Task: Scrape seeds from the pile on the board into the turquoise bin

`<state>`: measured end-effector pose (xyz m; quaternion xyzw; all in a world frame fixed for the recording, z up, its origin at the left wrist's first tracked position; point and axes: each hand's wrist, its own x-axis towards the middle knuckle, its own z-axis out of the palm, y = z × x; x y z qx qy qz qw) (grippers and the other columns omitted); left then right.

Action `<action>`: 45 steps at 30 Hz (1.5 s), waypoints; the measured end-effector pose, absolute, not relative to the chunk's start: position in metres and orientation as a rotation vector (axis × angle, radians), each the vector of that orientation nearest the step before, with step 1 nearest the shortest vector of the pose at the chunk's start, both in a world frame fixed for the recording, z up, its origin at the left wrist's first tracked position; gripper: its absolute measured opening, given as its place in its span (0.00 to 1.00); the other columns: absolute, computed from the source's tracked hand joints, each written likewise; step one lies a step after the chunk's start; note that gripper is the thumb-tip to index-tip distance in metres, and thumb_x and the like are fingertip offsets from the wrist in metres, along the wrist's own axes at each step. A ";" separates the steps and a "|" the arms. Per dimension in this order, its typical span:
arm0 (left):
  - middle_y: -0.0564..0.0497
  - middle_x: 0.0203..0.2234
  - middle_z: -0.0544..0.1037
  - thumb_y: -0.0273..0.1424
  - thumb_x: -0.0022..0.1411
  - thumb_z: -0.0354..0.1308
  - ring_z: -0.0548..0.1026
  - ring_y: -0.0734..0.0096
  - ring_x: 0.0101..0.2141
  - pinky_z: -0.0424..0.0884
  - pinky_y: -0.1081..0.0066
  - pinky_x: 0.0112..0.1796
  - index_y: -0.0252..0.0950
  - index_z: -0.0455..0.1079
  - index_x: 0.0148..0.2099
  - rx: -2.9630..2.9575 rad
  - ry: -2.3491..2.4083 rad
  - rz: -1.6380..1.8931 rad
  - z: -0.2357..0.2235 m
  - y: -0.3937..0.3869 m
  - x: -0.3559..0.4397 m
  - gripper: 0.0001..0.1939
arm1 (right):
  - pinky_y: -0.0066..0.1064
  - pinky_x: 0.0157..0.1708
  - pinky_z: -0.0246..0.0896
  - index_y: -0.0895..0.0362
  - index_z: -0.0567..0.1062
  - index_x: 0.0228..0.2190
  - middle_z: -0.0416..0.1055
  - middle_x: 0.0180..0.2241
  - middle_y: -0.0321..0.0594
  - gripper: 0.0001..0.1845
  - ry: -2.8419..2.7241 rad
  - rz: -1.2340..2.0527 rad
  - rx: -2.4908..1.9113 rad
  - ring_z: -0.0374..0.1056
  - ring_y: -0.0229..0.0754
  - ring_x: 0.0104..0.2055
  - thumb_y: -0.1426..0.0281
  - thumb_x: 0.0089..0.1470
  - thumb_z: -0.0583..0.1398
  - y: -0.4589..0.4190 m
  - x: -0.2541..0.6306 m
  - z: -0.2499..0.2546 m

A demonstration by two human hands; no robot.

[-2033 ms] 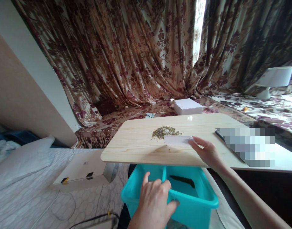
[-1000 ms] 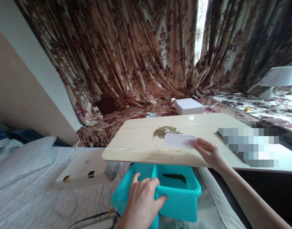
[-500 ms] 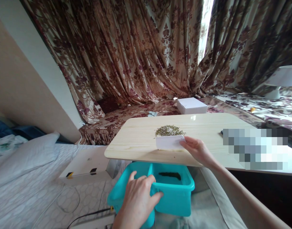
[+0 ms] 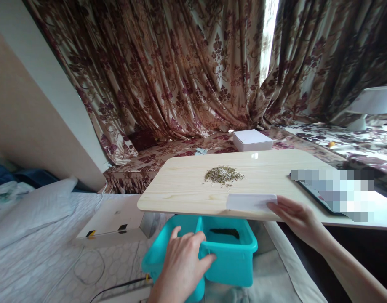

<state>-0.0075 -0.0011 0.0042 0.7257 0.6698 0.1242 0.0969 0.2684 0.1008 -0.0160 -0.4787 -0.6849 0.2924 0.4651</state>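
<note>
My right hand (image 4: 296,216) pinches one end of a thin white rectangular card (image 4: 252,202), held low over the front edge of the pale wood-look table (image 4: 171,181). A pile of small greenish seeds or grains mixed with white ones (image 4: 223,174) lies beyond the card, apart from it. Below the table edge, my left hand (image 4: 183,256) grips the front rim of a turquoise divided tub (image 4: 229,265) near its divider, thumb outside the front wall. Dark green material (image 4: 225,232) lies in the tub's right compartment; my hand partly covers the left one.
A dark-edged flat object (image 4: 319,195), mostly pixelated, lies on the table's right side. Behind the table is a white box (image 4: 252,139). A white case (image 4: 114,221) and a pillow (image 4: 38,202) rest on the bed at left; a black cable (image 4: 120,284) runs to the tub.
My right hand has moved the card right and toward me, away from the pile, to the table's front edge. My left hand and the tub stay put.
</note>
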 end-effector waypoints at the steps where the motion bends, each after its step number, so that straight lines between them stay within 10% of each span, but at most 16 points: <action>1: 0.55 0.29 0.77 0.37 0.53 0.57 0.73 0.65 0.34 0.49 0.56 0.53 0.41 0.68 0.33 2.145 1.986 0.366 0.005 -0.001 -0.007 0.06 | 0.31 0.32 0.70 0.57 0.78 0.28 0.78 0.29 0.41 0.19 -1.683 0.744 -1.162 0.73 0.48 0.34 0.53 0.42 0.61 0.098 0.268 -0.015; 45: 0.49 0.28 0.77 0.45 0.55 0.52 0.71 0.59 0.36 0.62 0.63 0.43 0.46 0.75 0.40 1.924 1.559 -0.008 -0.025 0.060 0.073 0.16 | 0.32 0.29 0.69 0.50 0.78 0.24 0.78 0.31 0.39 0.11 -1.215 0.876 -1.475 0.73 0.52 0.35 0.61 0.34 0.63 0.172 0.290 -0.009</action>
